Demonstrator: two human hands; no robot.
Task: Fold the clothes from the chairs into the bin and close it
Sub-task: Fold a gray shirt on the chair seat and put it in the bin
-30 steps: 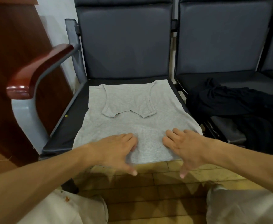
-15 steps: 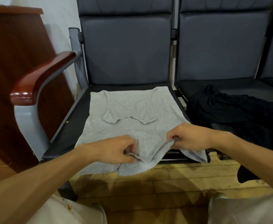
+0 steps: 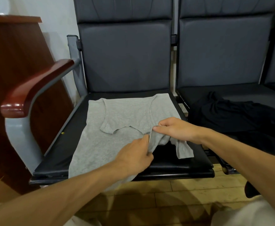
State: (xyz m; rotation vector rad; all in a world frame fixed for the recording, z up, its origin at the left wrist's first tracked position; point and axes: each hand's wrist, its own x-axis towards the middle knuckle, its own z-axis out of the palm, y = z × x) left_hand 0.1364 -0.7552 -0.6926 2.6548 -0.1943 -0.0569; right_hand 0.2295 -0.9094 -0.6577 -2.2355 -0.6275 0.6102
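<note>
While the grey shirt lies only part folded on the seat under both hands, the left hand pinches its raised near hem. The right hand, just beyond, grips the same edge. The shirt's long axis runs from the hands toward the backrest, hem nearest. Right of the right hand, black clothes wait unfolded. No bin shows.

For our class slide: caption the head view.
The left hand and right hand pinch the grey shirt on the chair, black clothes beside.
</note>
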